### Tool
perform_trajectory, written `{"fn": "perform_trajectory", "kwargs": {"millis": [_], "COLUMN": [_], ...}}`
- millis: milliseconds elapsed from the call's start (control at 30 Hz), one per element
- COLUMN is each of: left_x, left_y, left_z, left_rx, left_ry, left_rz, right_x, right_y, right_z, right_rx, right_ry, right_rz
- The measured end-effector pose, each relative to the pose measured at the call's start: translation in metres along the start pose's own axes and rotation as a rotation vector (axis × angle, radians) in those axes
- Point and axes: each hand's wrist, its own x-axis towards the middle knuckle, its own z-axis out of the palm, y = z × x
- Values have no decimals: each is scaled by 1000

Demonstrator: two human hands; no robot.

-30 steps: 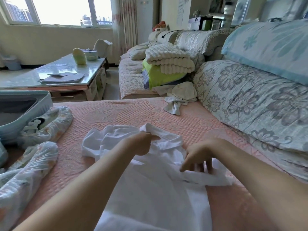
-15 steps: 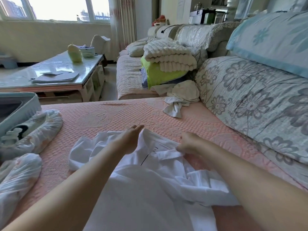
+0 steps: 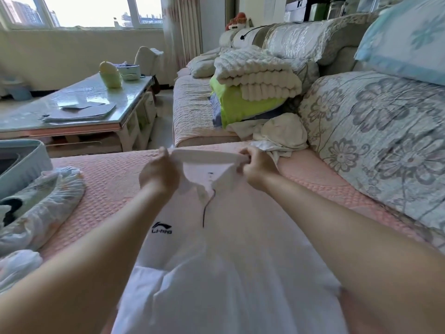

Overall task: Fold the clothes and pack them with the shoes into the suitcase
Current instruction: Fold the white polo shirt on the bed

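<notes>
A white polo shirt (image 3: 224, 261) with a dark logo hangs stretched out in front of me over the pink sofa seat (image 3: 108, 174). My left hand (image 3: 160, 174) grips the collar's left end and my right hand (image 3: 256, 168) grips its right end, pulling the collar taut and lifted. The light blue suitcase (image 3: 26, 165) stands open at the far left edge. Beside it lie two shoes in floral cloth covers, one (image 3: 45, 208) near the suitcase and another (image 3: 16, 266) nearer me. A crumpled cream garment (image 3: 281, 136) lies on the seat behind my right hand.
Floral back cushions (image 3: 375, 145) run along the right. A pile of folded blankets (image 3: 255, 75) over a lime-green cloth sits on the further sofa section. A glass coffee table (image 3: 79, 109) with papers and containers stands at the left rear.
Both hands have taken the shirt by the collar ends and lifted it off the seat; it was a crumpled heap and now hangs spread out, front and logo facing me.
</notes>
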Motion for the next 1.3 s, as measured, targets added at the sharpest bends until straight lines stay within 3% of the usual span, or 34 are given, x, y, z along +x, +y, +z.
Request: {"fn": "perform_trajectory", "kwargs": {"millis": [100,167,200,233,267,300,367,433,567,667,733,800,933,1033,1133,1200,1300], "left_x": [20,19,8,-2,-8,-16,-32,-51,-87,-100,-105,-108,-107,-98,-87,-81,-70], "left_y": [-6,-5,0,5,6,8,19,37,81,104,115,121,121,106,71,37,-25], "left_z": [0,3,10,12,24,26,29,35,47,60,66,70,68,53,33,21,7], "left_rx": [-247,-596,-420,-486,-313,-277,-23,52,123,154,113,74,-49,-172,-186,-185,-132], "left_ry": [-117,-231,-347,-372,-400,-327,-298,-263,-372,-469,-544,-607,-685,-613,-466,-411,-332], "left_rz": [-228,-461,-228,-312,-173,-156,123,346,601,608,590,596,634,583,524,451,284], "right_x": [9,9,7,3,-2,-7,-18,-29,-49,-48,-42,-35,-16,-17,-32,-38,-41], "right_y": [-12,-2,8,20,33,48,77,97,106,111,115,112,102,80,56,40,11], "right_z": [15,17,15,10,6,1,-8,-16,-24,-35,-52,-75,-81,-47,-9,8,30], "right_rx": [-100,-208,-276,-339,-384,-428,-563,-715,-833,-955,-1128,-1229,-1349,-1138,-817,-895,-1109], "right_ry": [-265,-314,-299,-278,-265,-259,-261,-247,-137,-101,22,102,-15,-158,-424,-526,-401], "right_rz": [-92,-103,-101,-89,-61,-17,97,176,29,-154,-271,-269,-176,-300,-242,-153,-197]}}
